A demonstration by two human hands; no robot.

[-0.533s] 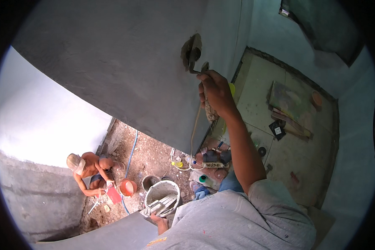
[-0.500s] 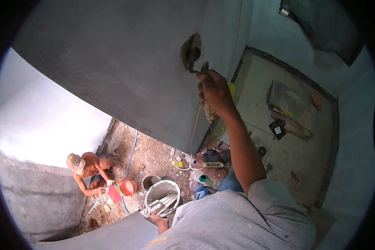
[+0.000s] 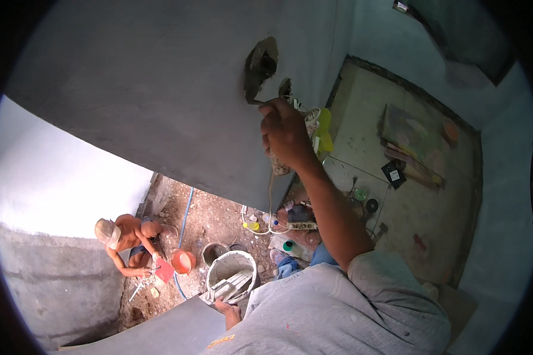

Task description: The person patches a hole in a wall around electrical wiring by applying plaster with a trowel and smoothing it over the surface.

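My right hand (image 3: 284, 133) is closed round a plaster-crusted tool (image 3: 278, 163), its bent metal neck (image 3: 254, 100) reaching to the ragged hole (image 3: 260, 59) in the grey wall (image 3: 136, 112). A smaller hole (image 3: 285, 86) lies just right of it. Pale cords and a yellow-green object (image 3: 323, 133) show behind the hand. At the lower edge, what looks like my left hand (image 3: 228, 310) is by a grey board edge beside a whitish bucket (image 3: 212, 277) of long pale pieces; its fingers are mostly hidden.
A co-worker (image 3: 127, 242) squats lower left beside an orange bucket (image 3: 183, 261) and red object (image 3: 163, 270). A blue hose (image 3: 188, 207), pots (image 3: 214, 254) and bottles (image 3: 288, 246) lie on the rubble. Boards (image 3: 411, 139) lie on the tiled floor (image 3: 432, 236) at right.
My right hand and tool have shifted left with the view, the hand slightly more than the hole, uncovering more cords behind it. The view has moved slightly.
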